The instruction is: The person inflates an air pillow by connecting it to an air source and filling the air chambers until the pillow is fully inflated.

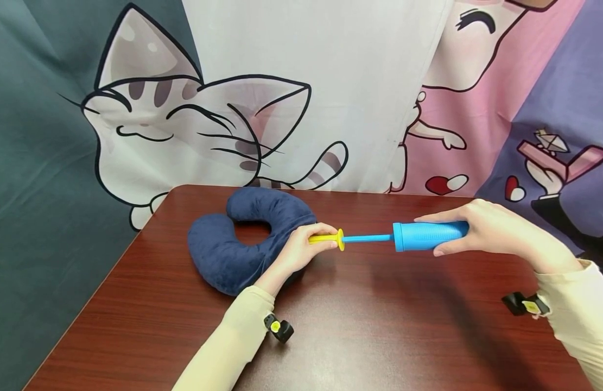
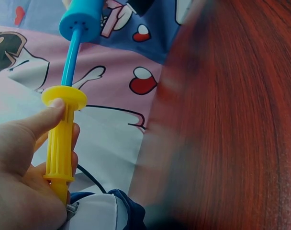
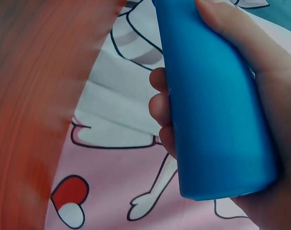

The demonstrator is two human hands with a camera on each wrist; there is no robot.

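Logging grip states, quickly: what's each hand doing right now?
Left hand: holding the pump's yellow handle.
Right hand: holding the pump's blue barrel.

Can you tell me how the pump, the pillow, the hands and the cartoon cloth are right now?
Blue hand pump: rod pulled at least partly out
Navy neck pillow: plump-looking, lying on the table
Left hand: gripping the pump's yellow handle
Right hand: gripping the pump's blue barrel
Cartoon cloth: hanging behind the table, slightly creased
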